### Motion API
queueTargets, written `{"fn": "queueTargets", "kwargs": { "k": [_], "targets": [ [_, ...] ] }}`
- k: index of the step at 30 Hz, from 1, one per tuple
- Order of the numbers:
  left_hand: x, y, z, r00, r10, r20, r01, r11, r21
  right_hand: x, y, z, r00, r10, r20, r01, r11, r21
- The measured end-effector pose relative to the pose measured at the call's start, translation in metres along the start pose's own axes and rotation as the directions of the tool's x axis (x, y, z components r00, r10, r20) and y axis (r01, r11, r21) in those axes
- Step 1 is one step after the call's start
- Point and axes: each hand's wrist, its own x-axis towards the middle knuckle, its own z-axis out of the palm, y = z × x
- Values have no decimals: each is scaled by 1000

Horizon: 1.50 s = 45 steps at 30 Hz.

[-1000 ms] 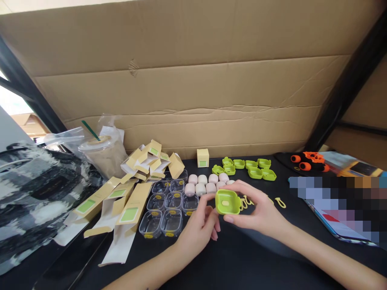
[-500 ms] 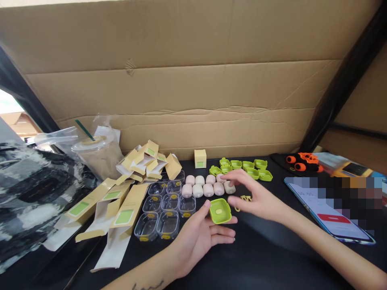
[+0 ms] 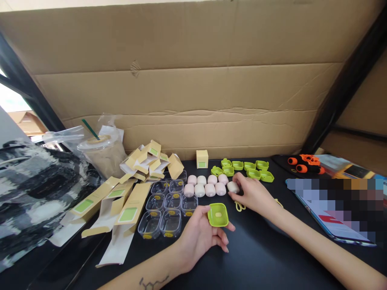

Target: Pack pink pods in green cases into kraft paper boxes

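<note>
My left hand (image 3: 202, 235) holds a lime-green square case (image 3: 218, 214) between thumb and fingers, its hollow side up. My right hand (image 3: 252, 193) reaches to the end of two rows of pale pink rounded pieces (image 3: 206, 185) and its fingers close round the rightmost pink piece (image 3: 232, 187). Behind them lie several more green cases (image 3: 246, 169). A few yellow loops (image 3: 240, 206) lie on the black table (image 3: 256, 262) just under my right hand.
Clear plastic trays (image 3: 167, 205) sit left of the pink pieces. Flat and folded tan cartons (image 3: 121, 201) lie further left, with a small tan box (image 3: 202, 158) behind. An iced drink in a bag (image 3: 101, 155), a phone (image 3: 332, 219) and an orange-black item (image 3: 305, 164) flank the area. A cardboard wall (image 3: 196, 88) stands behind.
My right hand let go of the green case and moved back to the pink pieces, closing on the rightmost one. My left hand kept the case, lowering it slightly.
</note>
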Motion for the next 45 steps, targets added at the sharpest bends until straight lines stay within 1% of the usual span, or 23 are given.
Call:
{"fn": "queueTargets", "kwargs": {
  "k": [4, 6, 8, 10, 12, 13, 14, 17, 19, 22, 27, 32, 36, 40, 45],
  "targets": [
    [0, -1, -1, 1000, -3, 2, 3, 1000, -9, 4, 5, -9, 999, 33, -31, -28, 991, 127],
    [1, -1, 0, 1000, -1, -3, 1, 1000, -15, 5, 4, -17, 998, 18, -55, -5, 976, 218],
    [1, -1, 0, 1000, -1, -5, 1, 1000, -22, 5, -2, -24, 997, -32, -63, 50, 950, 308],
    [1, -1, -1, 1000, -5, 2, 5, 1000, -29, 0, -14, -31, 993, -107, -55, 121, 888, 443],
    [2, 0, -1, 1000, -4, 18, 5, 999, -35, -8, -28, -35, 981, -189, -41, 175, 778, 604],
    [2, 0, -2, 1000, 0, 27, 1, 999, -40, -12, -35, -36, 974, -224, -26, 188, 743, 642],
    [2, -1, -2, 999, 5, 38, -3, 999, -46, -17, -41, -35, 967, -254, -4, 195, 732, 653],
    [2, -1, -4, 997, 24, 70, -20, 998, -65, -28, -51, -31, 957, -286, 52, 204, 788, 581],
    [2, -2, -5, 996, 32, 88, -26, 997, -68, -31, -52, -28, 954, -296, 49, 229, 823, 519],
    [2, -3, -5, 995, 40, 93, -34, 998, -57, -31, -51, -23, 946, -324, 19, 280, 845, 455],
    [2, -4, -5, 996, 36, 78, -32, 998, -47, -30, -52, -19, 925, -378, -25, 353, 835, 422],
    [1, -3, -2, 997, 41, 72, -38, 999, -36, -32, -54, -20, 924, -381, 21, 332, 831, 446],
    [0, -3, 0, 996, 53, 66, -51, 998, -24, -34, -55, -20, 926, -378, 28, 330, 840, 431],
    [0, -5, -1, 997, 56, 62, -53, 998, -37, -34, -54, -16, 942, -336, -7, 309, 856, 414],
    [1, -8, -4, 994, 47, 101, -40, 997, -68, -34, -52, -14, 929, -364, -68, 356, 828, 433]
  ]
}}
